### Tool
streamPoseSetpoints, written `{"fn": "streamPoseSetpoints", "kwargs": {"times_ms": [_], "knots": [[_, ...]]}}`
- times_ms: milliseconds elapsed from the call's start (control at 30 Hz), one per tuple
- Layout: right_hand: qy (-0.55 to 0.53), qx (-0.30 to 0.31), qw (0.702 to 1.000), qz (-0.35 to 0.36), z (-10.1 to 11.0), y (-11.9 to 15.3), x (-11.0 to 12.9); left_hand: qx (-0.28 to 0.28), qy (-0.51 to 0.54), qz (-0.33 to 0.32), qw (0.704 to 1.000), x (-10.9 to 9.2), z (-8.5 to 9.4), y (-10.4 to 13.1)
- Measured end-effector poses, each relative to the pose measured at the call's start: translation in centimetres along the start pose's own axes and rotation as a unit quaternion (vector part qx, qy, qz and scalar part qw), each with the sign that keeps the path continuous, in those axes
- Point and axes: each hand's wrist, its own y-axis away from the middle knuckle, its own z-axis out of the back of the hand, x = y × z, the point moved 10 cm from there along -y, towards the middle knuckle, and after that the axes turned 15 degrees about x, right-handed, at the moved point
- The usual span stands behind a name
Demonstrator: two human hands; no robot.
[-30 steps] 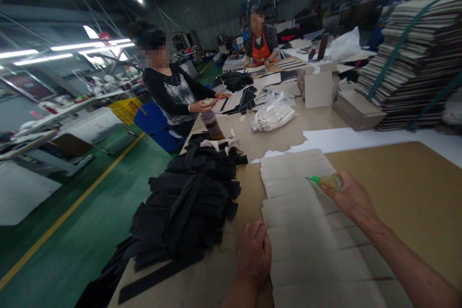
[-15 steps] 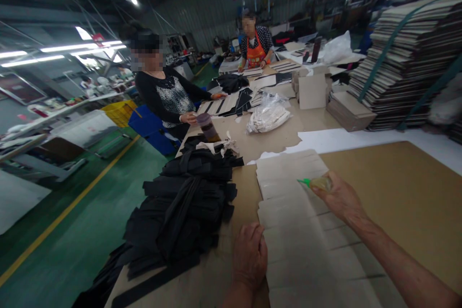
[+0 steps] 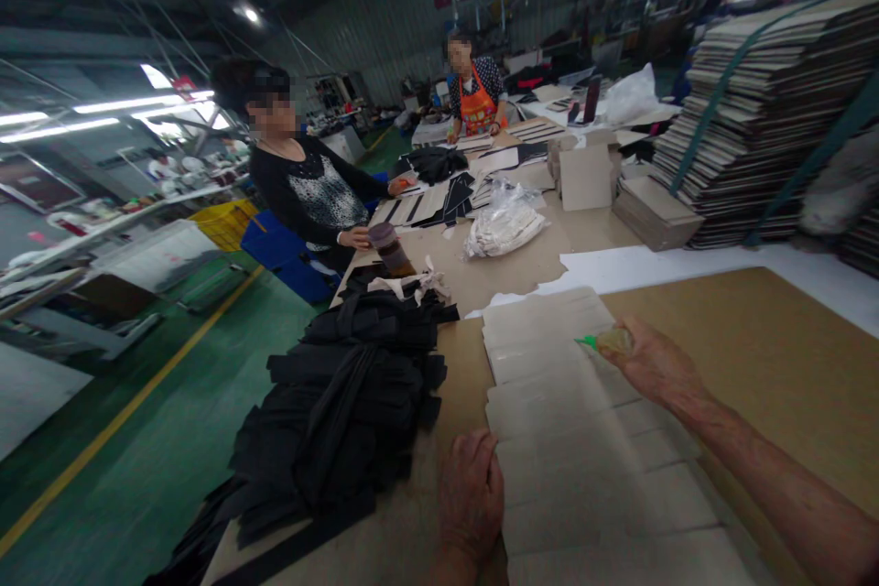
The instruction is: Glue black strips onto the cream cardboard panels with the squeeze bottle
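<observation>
My right hand (image 3: 657,364) is closed round a small squeeze bottle (image 3: 613,344) of yellowish liquid. Its green nozzle points left, above a row of overlapping grey-beige board pieces (image 3: 569,439). Beside the left edge of these boards, my left hand (image 3: 471,487) rests on the table with its fingers curled; their inner side is hidden. Left of that hand lies a heap of black strips (image 3: 343,403), stacked and partly hanging over the table edge.
Beyond the strips stand a jar of brown liquid (image 3: 391,251) and a plastic bag of pale pieces (image 3: 504,224). A strapped stack of boards (image 3: 762,119) rises at the right. One co-worker (image 3: 309,174) stands at the left table edge, another (image 3: 477,96) farther back.
The view has shifted slightly. My right hand and the bottle have moved a little to the right over the boards. My left hand stays beside the board edge.
</observation>
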Motion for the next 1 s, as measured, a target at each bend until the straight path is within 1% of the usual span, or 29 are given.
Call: {"fn": "streamPoseSetpoints", "kwargs": {"times_ms": [100,200,300,367,500,567,633,733,800,933,1000], "knots": [[0.011,0.011,1.000,-0.019,0.5,-0.3,-1.3,0.000,-0.002,-0.001,1.000,0.1,0.0,0.0],[-0.010,0.030,0.999,0.014,0.2,-0.6,-0.7,-0.008,0.003,-0.001,1.000,0.1,0.1,0.0],[-0.022,0.046,0.998,0.036,-0.2,-0.7,-0.2,-0.013,0.022,0.020,0.999,0.4,0.4,0.0],[-0.026,0.038,0.999,0.020,0.4,-0.8,-1.1,-0.006,0.040,0.037,0.998,0.9,0.3,-0.1],[-0.024,0.004,0.999,-0.025,2.0,-0.3,-3.9,0.002,0.091,0.058,0.994,2.0,0.0,0.2],[-0.018,-0.010,0.999,-0.036,2.3,0.0,-4.6,-0.001,0.113,0.074,0.991,2.7,-0.1,0.2],[-0.016,-0.018,0.999,-0.031,2.2,0.1,-4.6,0.003,0.129,0.096,0.987,3.4,-0.2,-0.2],[-0.019,-0.018,1.000,-0.007,2.0,0.0,-4.3,0.018,0.143,0.106,0.984,3.9,-0.1,-2.1],[-0.020,-0.026,0.999,-0.012,2.3,0.0,-4.6,0.027,0.146,0.086,0.985,3.8,0.1,-4.1],[-0.036,-0.040,0.997,-0.048,3.0,0.2,-5.7,0.035,0.145,0.033,0.988,3.9,0.4,-8.2],[-0.052,-0.028,0.998,-0.034,2.7,0.1,-5.3,0.037,0.140,0.010,0.989,4.0,0.2,-9.5]]}}
